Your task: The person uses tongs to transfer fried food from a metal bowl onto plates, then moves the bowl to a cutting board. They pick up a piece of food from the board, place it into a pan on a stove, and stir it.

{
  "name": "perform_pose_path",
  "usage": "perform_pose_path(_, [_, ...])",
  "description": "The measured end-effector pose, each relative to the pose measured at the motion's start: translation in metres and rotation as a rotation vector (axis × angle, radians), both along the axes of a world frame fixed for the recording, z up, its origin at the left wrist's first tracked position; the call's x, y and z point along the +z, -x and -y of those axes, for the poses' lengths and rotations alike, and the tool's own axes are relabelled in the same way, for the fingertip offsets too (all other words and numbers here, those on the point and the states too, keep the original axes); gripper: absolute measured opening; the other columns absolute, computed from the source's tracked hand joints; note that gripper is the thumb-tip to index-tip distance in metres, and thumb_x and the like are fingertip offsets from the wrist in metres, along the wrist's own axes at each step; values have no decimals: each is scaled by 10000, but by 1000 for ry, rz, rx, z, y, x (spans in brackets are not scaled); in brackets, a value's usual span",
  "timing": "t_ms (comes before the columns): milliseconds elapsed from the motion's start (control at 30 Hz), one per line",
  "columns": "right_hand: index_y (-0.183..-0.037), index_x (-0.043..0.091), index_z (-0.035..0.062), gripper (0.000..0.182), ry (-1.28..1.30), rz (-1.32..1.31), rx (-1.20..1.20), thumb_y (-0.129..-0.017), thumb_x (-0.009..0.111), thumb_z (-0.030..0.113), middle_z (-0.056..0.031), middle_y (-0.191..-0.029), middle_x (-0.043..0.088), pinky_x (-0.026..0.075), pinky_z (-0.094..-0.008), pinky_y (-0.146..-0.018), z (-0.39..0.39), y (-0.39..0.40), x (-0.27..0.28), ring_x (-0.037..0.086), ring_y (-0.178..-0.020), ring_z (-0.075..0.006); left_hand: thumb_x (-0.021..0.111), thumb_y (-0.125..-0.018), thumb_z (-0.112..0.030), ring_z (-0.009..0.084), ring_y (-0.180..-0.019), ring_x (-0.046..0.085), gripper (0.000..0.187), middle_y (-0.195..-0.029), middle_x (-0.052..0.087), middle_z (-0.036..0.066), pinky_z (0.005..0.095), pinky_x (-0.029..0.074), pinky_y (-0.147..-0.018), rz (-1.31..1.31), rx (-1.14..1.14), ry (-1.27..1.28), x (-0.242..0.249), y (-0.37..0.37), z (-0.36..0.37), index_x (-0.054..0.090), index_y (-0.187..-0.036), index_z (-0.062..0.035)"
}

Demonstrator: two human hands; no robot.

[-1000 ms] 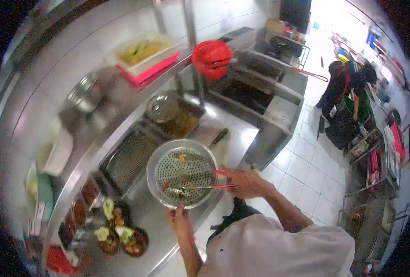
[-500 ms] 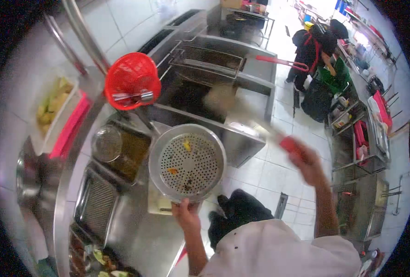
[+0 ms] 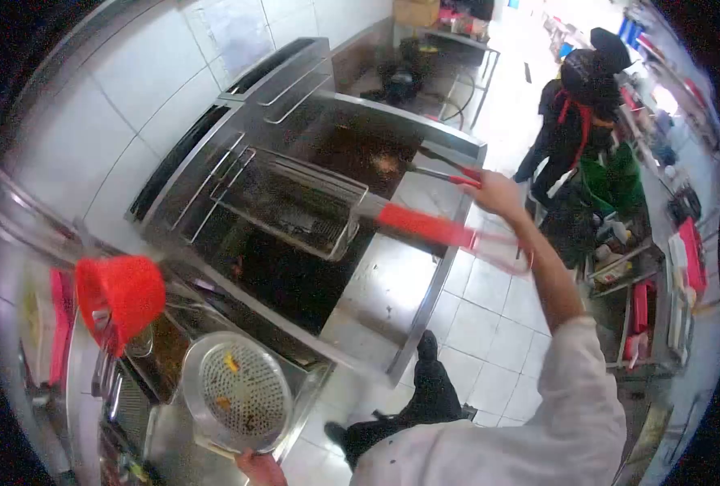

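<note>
My left hand (image 3: pixel 260 467) grips the near rim of a round perforated metal pan (image 3: pixel 251 389), at the lower left; a few yellow-orange scraps lie in it. My right hand (image 3: pixel 494 194) is stretched out over the far fryer well (image 3: pixel 348 150), closed on the red handle of a long metal skimmer (image 3: pixel 437 173). Its far end is down in the dark oil, beside a pale patch, and cannot be seen clearly. Nearer to me, a wire fryer basket (image 3: pixel 295 202) with a red handle rests over the nearer well; that handle passes below my right hand.
A red plastic basket (image 3: pixel 125 300) holding metal utensils hangs at the left. A co-worker in dark clothes (image 3: pixel 575 113) stands at the right by a green crate (image 3: pixel 611 186). Shelves with pink trays (image 3: pixel 690 255) line the right wall. White floor tiles (image 3: pixel 477 308) lie beside the fryer.
My right hand has moved forward and the skimmer's end has gone from above the near well to the far well. The view has shifted toward the fryer; the pan stays in my left hand.
</note>
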State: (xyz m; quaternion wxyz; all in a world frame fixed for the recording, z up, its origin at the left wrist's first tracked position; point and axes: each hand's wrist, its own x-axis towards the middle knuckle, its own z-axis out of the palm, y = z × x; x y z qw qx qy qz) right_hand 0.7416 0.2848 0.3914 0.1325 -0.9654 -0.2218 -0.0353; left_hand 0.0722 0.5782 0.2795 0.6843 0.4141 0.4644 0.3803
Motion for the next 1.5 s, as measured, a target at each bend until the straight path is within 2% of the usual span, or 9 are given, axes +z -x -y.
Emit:
perform_pose_path(100, [-956,631,123,307,99,216,211,-763,616,360,-143,-839,635,485,-408,-667,-62,-73,-57,626,-769,-294,510,-888,-181,241,-953,538,325,-1062,556,133,378,466,-813,179,71,-66,23,-43,46,464,-1126,36])
perform_pose_path(133, [-863,622,108,276,163,192,201,-761,622,364,-141,-765,635,489,-406,-598,-80,-98,-72,637,-724,-273,491,-885,-141,245,-924,555,301,-1047,563,171,387,489,-767,-377,-136,-609,18,-48,54,487,-1094,75])
perform_pose_path(367, [-702,616,78,148,326,239,376,-742,586,217,-106,-643,627,459,-351,-453,-148,-188,-176,640,-592,-228,371,-945,-207,235,-733,528,327,-885,544,172,328,476,-605,-60,508,-253,52,-108,133,525,-979,80])
perform_pose_path(600, [-849,651,126,179,221,146,313,-801,545,262,-90,-813,657,483,-381,-598,-110,-189,-111,643,-756,-235,557,-879,-273,218,-757,494,450,-895,531,157,352,468,-613,-601,262,-747,65,-124,173,421,-1139,67])
perform_pose_path(700, [-905,651,126,252,34,-21,221,-813,555,340,-130,-831,644,479,-399,-640,-75,-182,-78,634,-771,-278,535,-796,-130,169,-858,528,302,-1039,548,95,258,484,-682,106,764,-65,86,-159,170,502,-1079,-29])
perform_pose_path(867, [-1082,626,132,407,-267,-289,70,-784,601,409,-215,-859,627,473,-395,-728,-26,-166,-44,615,-812,-356,524,-834,-218,228,-997,505,417,-1168,488,109,350,451,-811,12,573,-151,15,-80,173,429,-1202,-45])
perform_pose_path(1033, [-1090,603,6,354,-567,-281,239,-849,568,263,-119,-965,659,450,-316,-753,7,-158,-66,604,-862,-178,448,-914,-311,219,-995,503,430,-1163,497,103,345,427,-834,16,690,-155,35,-115,171,415,-1231,-22])
perform_pose_path(1167, [-1106,614,64,422,-254,-62,251,-852,553,395,-167,-925,650,454,-341,-724,13,-147,-51,609,-802,-256,508,-871,-194,188,-841,493,193,-967,511,57,360,420,-721,252,791,-143,7,-91,168,482,-1022,-77])
perform_pose_path(1500, [-1099,594,24,445,-336,-38,421,-889,491,403,-155,-918,643,446,-338,-725,50,-218,-133,585,-807,-227,542,-844,-125,128,-680,503,160,-824,526,28,284,434,-607,386,1012,-218,-95,-76,142,459,-976,-89])
